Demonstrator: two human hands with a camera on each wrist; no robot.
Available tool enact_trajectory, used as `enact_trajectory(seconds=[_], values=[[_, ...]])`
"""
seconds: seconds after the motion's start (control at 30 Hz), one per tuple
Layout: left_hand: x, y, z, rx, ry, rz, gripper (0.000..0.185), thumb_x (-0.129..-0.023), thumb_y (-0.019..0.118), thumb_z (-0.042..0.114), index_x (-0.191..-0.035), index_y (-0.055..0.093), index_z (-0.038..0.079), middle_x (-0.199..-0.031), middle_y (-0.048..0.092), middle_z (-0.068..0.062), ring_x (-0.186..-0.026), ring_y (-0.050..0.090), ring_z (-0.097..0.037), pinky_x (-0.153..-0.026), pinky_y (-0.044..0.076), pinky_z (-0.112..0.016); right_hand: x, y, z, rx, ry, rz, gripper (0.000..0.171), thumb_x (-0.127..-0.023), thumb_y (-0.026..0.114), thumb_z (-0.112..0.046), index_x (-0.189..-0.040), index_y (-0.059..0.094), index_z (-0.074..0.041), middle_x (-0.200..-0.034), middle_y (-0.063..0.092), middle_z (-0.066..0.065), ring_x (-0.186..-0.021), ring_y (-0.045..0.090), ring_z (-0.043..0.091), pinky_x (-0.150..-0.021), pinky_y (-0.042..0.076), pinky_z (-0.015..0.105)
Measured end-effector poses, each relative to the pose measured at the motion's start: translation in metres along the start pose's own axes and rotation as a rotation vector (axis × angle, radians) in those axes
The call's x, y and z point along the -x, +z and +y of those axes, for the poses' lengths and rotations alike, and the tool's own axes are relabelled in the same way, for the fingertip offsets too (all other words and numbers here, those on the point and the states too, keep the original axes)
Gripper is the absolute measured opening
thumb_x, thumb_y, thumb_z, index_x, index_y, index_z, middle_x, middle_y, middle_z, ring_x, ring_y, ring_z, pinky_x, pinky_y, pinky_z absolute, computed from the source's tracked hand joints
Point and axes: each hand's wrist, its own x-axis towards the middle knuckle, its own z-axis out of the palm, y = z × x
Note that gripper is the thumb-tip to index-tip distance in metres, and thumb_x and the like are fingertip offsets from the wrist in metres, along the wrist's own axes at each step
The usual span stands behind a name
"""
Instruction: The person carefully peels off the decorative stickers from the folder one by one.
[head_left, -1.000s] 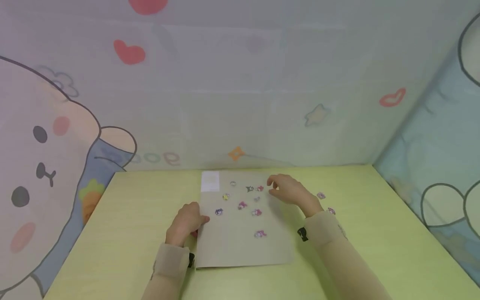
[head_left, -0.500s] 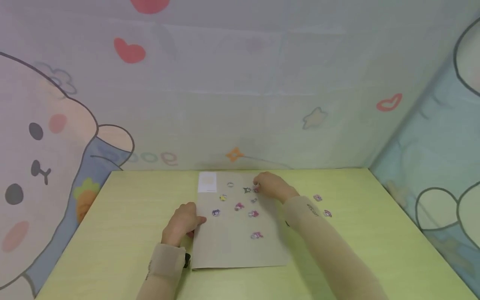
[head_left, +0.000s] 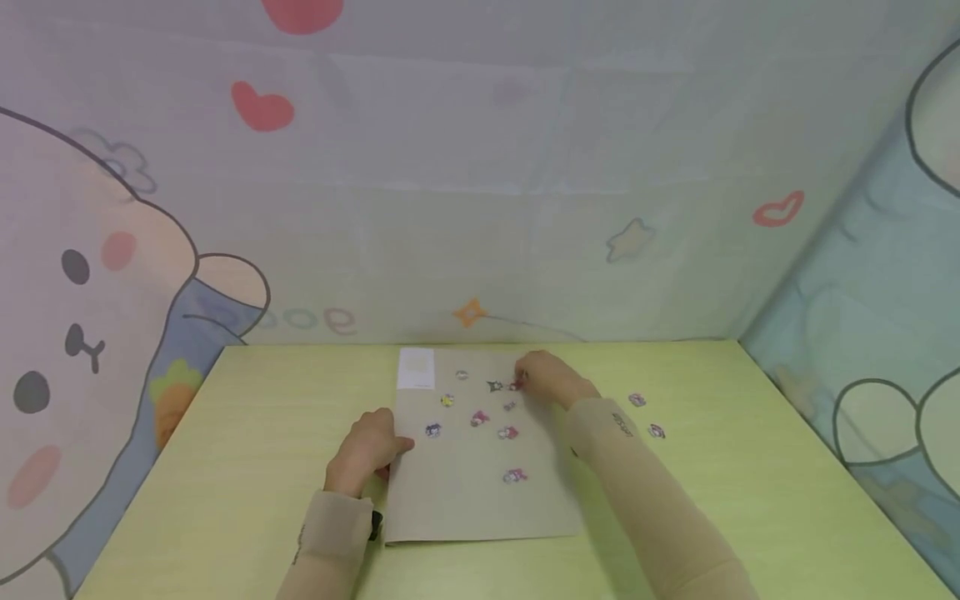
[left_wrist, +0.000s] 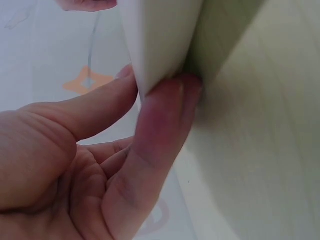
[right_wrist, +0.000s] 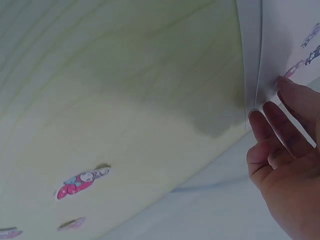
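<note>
A pale folder (head_left: 480,508) lies on the table, with several small cartoon stickers on its cover, among them a pink one (head_left: 515,476) and a purple one (head_left: 433,430). My left hand (head_left: 367,450) grips the folder's left edge, thumb over the cover and index finger beneath, as the left wrist view shows. At the upper right edge, my right hand (head_left: 551,379) pinches the folder. In the right wrist view its thumb touches the cover beside a pink sticker (right_wrist: 294,69), and two fingertips (right_wrist: 255,114) meet the edge, where two leaves stand slightly apart.
Two loose stickers, one (head_left: 637,400) behind the other (head_left: 657,431), lie on the yellow table (head_left: 750,500) right of the folder. A white label (head_left: 416,368) marks the folder's top left corner. A printed cloth (head_left: 480,208) hangs behind the table.
My right hand has moved left from beside the folder to its upper right edge, partly covering a red sticker there. The left hand keeps its grip on the left edge.
</note>
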Motion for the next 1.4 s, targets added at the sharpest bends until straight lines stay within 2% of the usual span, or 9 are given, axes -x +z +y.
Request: enact_trajectory(seconds=[0.37, 0.63, 1.0, 1.4], values=[[0.0, 0.001, -0.001, 0.002, -0.022, -0.004, 0.03, -0.092, 0.07, 0.016, -0.104, 0.056, -0.009, -0.078, 0.062, -0.016, -0.047, 0.062, -0.019, -0.05, 0.05, -0.029, -0.002, 0.006, -0.004, -0.054, 0.04, 0.028, 0.02, -0.091, 0.056, 0.002, -0.102, 0.071, -0.006, -0.107, 0.066, 0.008, -0.103, 0.059, 0.026, -0.094, 0.046, 0.039], [0.0, 0.003, 0.001, 0.0, -0.009, 0.001, 0.031, -0.092, 0.07, 0.015, -0.104, 0.056, -0.01, -0.08, 0.063, -0.018, -0.047, 0.062, -0.02, -0.049, 0.05, -0.029, -0.001, 0.011, -0.001, -0.051, 0.036, 0.052, 0.022, -0.092, 0.057, 0.001, -0.108, 0.071, -0.004, -0.114, 0.067, 0.012, -0.112, 0.059, 0.031, -0.1, 0.044, 0.043], [0.001, 0.0, 0.0, 0.002, -0.002, 0.007, 0.03, -0.091, 0.071, 0.013, -0.102, 0.057, -0.011, -0.078, 0.063, -0.019, -0.046, 0.061, -0.019, -0.048, 0.051, -0.029, 0.001, 0.013, -0.008, -0.063, 0.05, 0.072, 0.026, -0.088, 0.059, 0.005, -0.11, 0.071, -0.001, -0.115, 0.066, 0.016, -0.113, 0.059, 0.032, -0.1, 0.044, 0.042], [0.002, 0.001, 0.001, 0.007, -0.012, 0.003, 0.029, -0.091, 0.07, 0.014, -0.103, 0.056, -0.009, -0.078, 0.063, -0.017, -0.047, 0.062, -0.02, -0.049, 0.05, -0.029, 0.001, 0.015, -0.006, -0.074, 0.057, 0.081, 0.018, -0.087, 0.06, 0.003, -0.101, 0.069, -0.005, -0.103, 0.065, 0.01, -0.103, 0.06, 0.028, -0.094, 0.047, 0.041]])
